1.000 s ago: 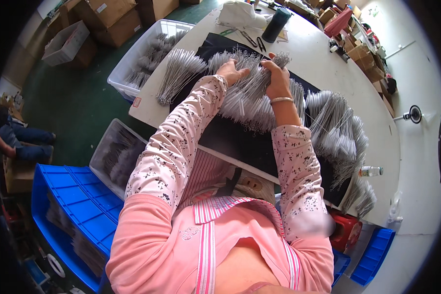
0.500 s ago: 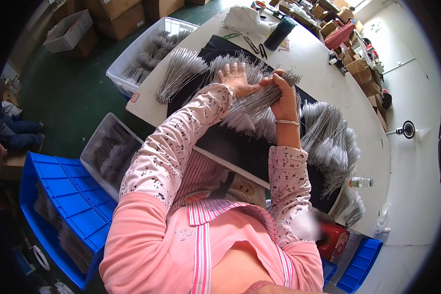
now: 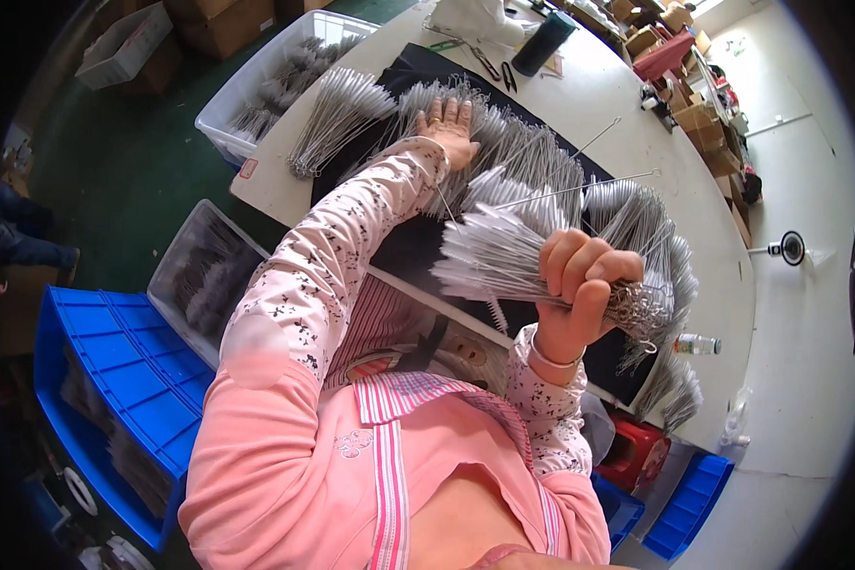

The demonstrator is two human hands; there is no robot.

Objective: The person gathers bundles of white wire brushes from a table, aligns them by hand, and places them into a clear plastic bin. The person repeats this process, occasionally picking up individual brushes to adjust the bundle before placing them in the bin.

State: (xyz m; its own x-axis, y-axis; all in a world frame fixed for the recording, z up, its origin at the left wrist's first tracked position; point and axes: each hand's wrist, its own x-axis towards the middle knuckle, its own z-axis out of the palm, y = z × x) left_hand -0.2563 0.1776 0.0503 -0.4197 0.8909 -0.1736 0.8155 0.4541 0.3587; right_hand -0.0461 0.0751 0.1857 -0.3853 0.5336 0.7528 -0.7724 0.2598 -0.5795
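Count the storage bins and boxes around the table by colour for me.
Clear plastic bins: 2
Blue crates: 3
Brown cardboard boxes: at least 2
Total: at least 7

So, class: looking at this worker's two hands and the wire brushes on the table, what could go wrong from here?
1. The right hand grips a thick bundle of wire brushes near one end only; some could slide out.
2. The left hand presses flat on the brush pile; wire ends might prick it.
3. Loose brushes at the table edge could fall.
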